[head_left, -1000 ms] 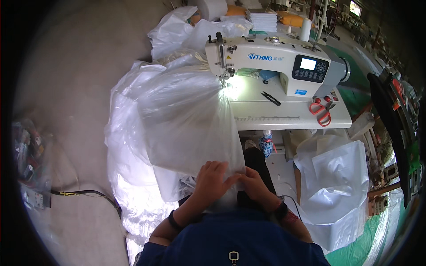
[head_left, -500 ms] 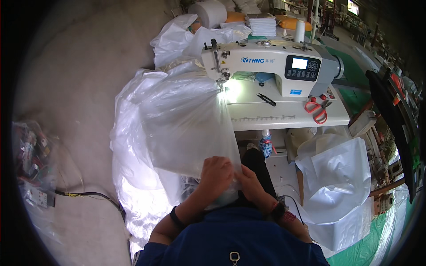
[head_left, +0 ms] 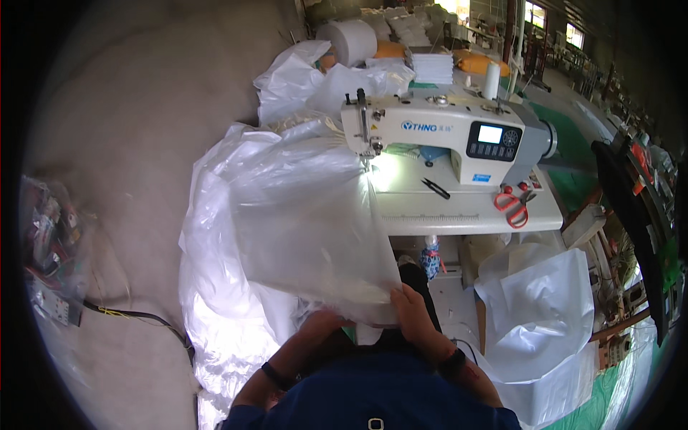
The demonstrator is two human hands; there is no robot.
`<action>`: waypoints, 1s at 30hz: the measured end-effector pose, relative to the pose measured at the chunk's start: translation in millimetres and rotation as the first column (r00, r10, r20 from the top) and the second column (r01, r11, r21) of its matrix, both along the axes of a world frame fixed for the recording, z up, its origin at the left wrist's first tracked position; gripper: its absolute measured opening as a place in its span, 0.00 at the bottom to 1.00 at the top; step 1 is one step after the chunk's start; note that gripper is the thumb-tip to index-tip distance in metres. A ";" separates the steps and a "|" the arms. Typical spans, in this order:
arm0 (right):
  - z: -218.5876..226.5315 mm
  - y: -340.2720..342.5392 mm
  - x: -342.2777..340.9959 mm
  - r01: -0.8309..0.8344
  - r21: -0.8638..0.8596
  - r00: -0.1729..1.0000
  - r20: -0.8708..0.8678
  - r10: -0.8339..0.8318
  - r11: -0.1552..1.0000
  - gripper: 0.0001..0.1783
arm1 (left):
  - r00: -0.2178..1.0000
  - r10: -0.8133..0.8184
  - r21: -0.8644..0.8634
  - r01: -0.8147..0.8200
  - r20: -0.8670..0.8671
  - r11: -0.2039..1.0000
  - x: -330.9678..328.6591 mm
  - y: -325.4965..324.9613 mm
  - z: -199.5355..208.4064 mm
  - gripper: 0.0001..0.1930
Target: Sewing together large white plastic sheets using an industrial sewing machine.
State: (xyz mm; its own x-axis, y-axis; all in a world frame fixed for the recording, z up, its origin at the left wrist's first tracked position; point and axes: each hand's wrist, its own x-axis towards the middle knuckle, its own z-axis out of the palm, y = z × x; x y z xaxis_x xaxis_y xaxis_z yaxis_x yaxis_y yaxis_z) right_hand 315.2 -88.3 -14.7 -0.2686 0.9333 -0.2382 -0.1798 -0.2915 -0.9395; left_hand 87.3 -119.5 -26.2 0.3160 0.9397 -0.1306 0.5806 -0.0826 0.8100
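Note:
A translucent white plastic sheet (head_left: 308, 236) stretches from the needle area of a white sewing machine (head_left: 394, 115) down toward my lap. My right hand (head_left: 413, 313) pinches its right edge near the lower corner, with the thumb on the sheet. Low at the sheet's bottom edge is my left hand (head_left: 321, 326); its fingers are blurred and partly hidden, so their grip does not show. More of the white plastic hangs in bulky folds off the table's left side. The machine's lamp lights the spot where the sheet meets the needle.
On the machine table lie black thread snips (head_left: 435, 188) and red-handled scissors (head_left: 514, 209). White plastic (head_left: 534, 308) drapes at the right below the table. A black cable (head_left: 143, 313) runs over the floor at left, beside a clear bag of odds and ends (head_left: 54, 240).
My left hand has gone down and left, from the sheet's front to its bottom edge. My right hand stays at the right edge, slightly lower. The view has tilted up a little.

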 end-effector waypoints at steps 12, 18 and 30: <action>-24.4 -13.1 -30.3 -0.134 0.470 0.893 0.439 -0.100 0.872 0.27 | -0.227 0.195 -0.293 -0.582 0.954 0.759 -184.4 4.2 13.8 0.21; -41.2 -5.4 -49.1 -0.289 0.388 0.772 0.635 -0.026 0.875 0.27 | -0.147 0.217 -0.255 -0.714 0.965 0.652 -196.8 -32.6 24.3 0.19; -33.8 40.1 -49.0 -0.297 0.662 0.621 0.682 -0.388 0.689 0.31 | 0.163 0.615 -0.083 -0.933 0.772 0.351 -220.2 13.7 -13.1 0.08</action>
